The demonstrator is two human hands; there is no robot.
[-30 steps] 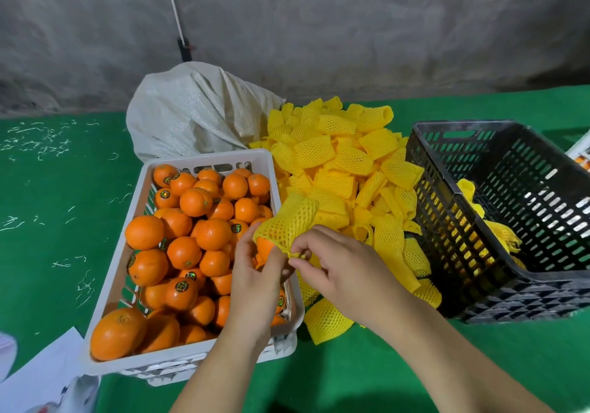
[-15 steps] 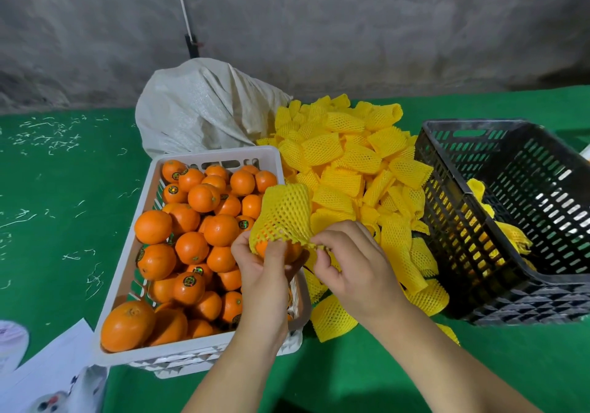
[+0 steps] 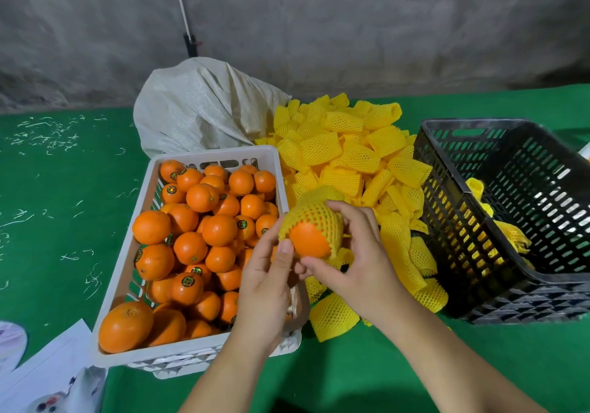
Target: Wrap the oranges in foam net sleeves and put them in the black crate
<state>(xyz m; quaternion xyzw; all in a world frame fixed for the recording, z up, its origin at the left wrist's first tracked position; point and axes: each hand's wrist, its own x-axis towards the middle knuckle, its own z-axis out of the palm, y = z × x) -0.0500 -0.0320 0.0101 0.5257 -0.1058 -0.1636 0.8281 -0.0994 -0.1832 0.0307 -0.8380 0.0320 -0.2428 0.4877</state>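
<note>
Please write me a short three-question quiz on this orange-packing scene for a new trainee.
1. True or false: the orange held between the left hand and right hand is fully covered by its foam net sleeve.
2. Which container holds the unwrapped oranges? A) the black crate B) the white crate C) the woven sack
3. Fill in: the pile of spare sleeves lies between the white crate and the ____.

Key: 1 false, a patch of bare peel faces the camera; 2 B; 3 black crate.
</note>
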